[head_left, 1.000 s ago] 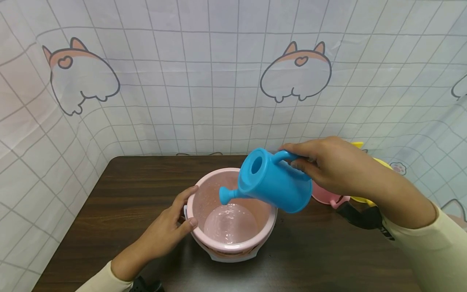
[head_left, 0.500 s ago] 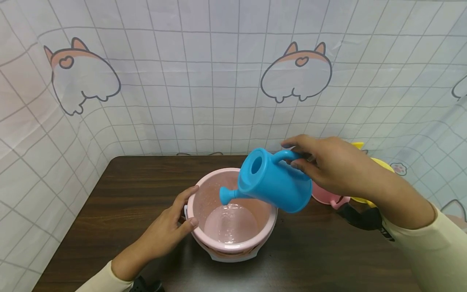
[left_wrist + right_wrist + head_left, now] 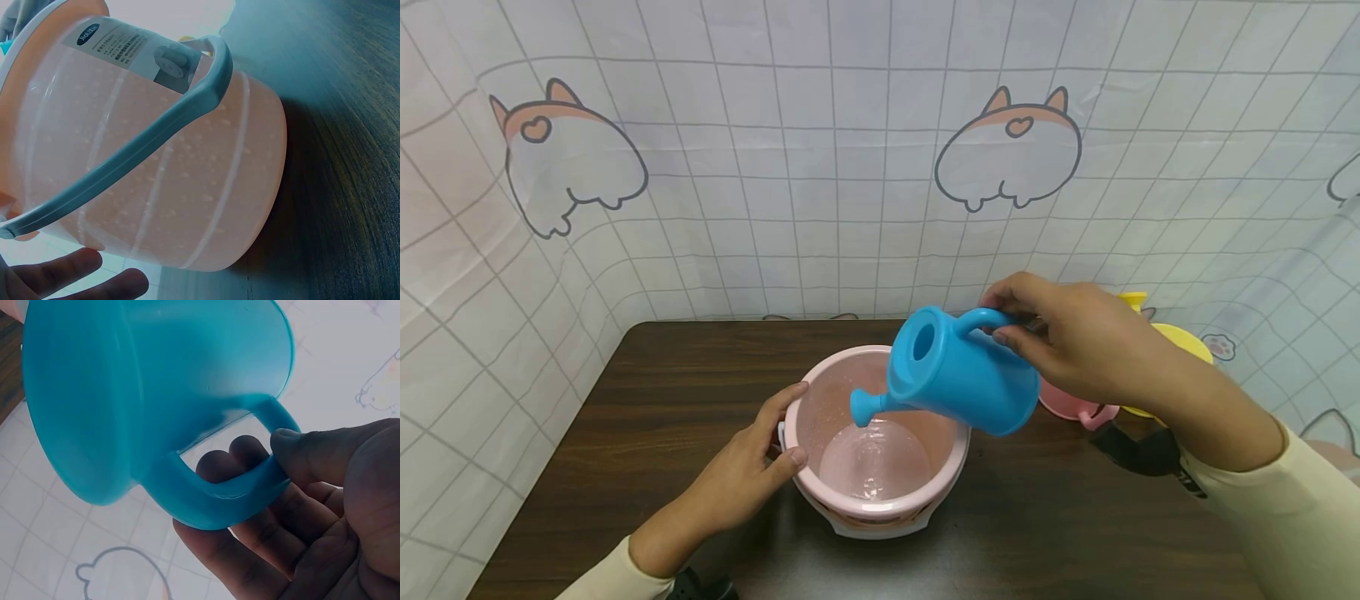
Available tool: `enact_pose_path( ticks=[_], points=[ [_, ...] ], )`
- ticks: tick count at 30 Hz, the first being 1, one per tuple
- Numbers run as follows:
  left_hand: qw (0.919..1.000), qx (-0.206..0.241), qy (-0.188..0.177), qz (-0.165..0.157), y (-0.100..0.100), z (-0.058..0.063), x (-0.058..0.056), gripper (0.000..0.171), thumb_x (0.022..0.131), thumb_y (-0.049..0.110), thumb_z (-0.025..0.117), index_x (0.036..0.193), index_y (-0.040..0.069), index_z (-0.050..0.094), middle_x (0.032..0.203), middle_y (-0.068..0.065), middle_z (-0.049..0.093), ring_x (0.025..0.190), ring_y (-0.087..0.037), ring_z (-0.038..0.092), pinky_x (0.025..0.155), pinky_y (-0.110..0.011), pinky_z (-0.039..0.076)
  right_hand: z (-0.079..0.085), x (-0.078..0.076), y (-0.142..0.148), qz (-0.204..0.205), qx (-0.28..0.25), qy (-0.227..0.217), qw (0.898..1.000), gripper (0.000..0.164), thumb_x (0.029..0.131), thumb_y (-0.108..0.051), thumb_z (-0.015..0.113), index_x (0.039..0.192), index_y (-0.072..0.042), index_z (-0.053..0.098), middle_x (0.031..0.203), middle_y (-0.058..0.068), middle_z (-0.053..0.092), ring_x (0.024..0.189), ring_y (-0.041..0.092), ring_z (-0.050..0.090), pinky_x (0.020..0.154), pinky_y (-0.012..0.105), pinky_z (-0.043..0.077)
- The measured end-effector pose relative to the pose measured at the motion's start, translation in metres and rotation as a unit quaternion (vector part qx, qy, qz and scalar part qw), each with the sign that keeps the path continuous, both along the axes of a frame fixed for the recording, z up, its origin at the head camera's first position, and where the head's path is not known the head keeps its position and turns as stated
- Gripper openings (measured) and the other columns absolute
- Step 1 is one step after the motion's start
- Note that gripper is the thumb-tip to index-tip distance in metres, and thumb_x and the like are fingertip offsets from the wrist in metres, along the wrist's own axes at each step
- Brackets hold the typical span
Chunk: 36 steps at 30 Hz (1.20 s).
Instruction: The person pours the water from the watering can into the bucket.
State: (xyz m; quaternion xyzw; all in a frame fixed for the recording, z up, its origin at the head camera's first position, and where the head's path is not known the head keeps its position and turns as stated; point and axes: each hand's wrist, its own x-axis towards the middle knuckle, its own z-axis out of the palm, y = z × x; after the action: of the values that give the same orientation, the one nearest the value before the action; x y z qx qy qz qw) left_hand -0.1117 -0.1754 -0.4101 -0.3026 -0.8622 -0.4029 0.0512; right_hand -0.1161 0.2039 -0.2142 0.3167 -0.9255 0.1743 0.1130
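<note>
tilted, plain blue watering can [image 3: 970,379] with a flared spout [image 3: 868,407].

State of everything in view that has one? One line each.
Bucket: upright on the table, uncovered, looks wet inside; depth unclear.
Bucket handle: lowered against the side.
Watering can: held up, tilted, spout over the bucket; no stream visible.
Left grip: resting on the bucket's rim.
Right grip: holding the watering can.
Pink item, yellow item: partly hidden, state unclear.

The bucket [image 3: 874,507] stands on the table [image 3: 700,400] before the curtain [image 3: 820,167], under the spout [image 3: 874,406] of the watering can [image 3: 966,375].
</note>
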Motion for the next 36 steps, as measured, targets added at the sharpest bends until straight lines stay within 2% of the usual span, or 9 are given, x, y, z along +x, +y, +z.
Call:
enact_pose_path(
  ticks=[14,25,36],
  points=[
    [1.0000,-0.004,0.002,0.003,-0.001,-0.001,0.000,0.071,0.101,0.032,0.061,0.160,0.028,0.024,0.128,-0.004,0.065,0.097,-0.006,0.065,0.080,-0.038,0.053,0.003,-0.001,-0.006,0.009,0.020,0.011,1.000,0.031,0.096,-0.015,0.073,0.126,-0.012,0.063,0.117,0.007,0.073,0.102,0.028,0.072,0.081,0.051,0.057],
    [1.0000,-0.004,0.002,0.000,-0.001,0.000,0.000,0.070,0.101,0.033,0.060,0.161,0.028,0.023,0.130,-0.004,0.063,0.099,-0.007,0.065,0.081,-0.039,0.053,0.006,-0.004,-0.011,0.018,0.027,0.008,0.999,0.031,0.096,-0.014,0.073,0.125,-0.011,0.065,0.117,0.006,0.073,0.104,0.029,0.072,0.083,0.051,0.057],
    [1.0000,0.000,-0.001,-0.002,0.000,-0.001,0.000,0.070,0.101,0.033,0.060,0.161,0.029,0.023,0.130,-0.004,0.063,0.098,-0.007,0.065,0.080,-0.040,0.054,0.009,-0.006,-0.017,0.019,0.040,0.003,0.999,0.028,0.098,-0.019,0.071,0.126,-0.017,0.066,0.116,0.001,0.073,0.101,0.025,0.072,0.081,0.050,0.057]
  ],
)
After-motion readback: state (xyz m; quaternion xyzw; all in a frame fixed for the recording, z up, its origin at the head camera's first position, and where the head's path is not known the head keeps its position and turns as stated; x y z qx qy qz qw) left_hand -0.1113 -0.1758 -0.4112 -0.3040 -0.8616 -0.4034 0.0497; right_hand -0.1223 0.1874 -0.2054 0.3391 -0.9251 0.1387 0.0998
